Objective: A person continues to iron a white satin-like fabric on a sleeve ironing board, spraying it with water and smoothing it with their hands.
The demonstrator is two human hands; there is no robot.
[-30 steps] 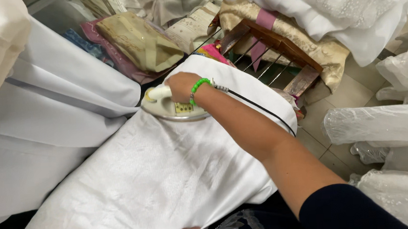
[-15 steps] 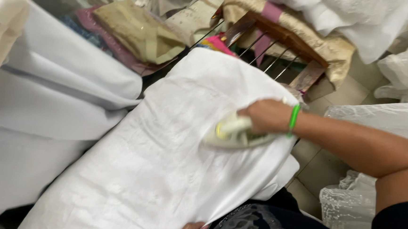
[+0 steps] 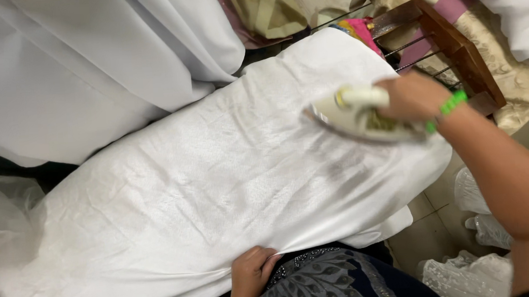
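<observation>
Left hand (image 3: 252, 273): fingers curled, pinching the near edge of the white cloth (image 3: 218, 194).
White cloth: spread flat.
Iron (image 3: 360, 115): on the cloth's far right end.
Right hand (image 3: 411, 97): wrapped tight around the iron's handle.
Wooden chair (image 3: 454, 48): beyond the cloth.
</observation>
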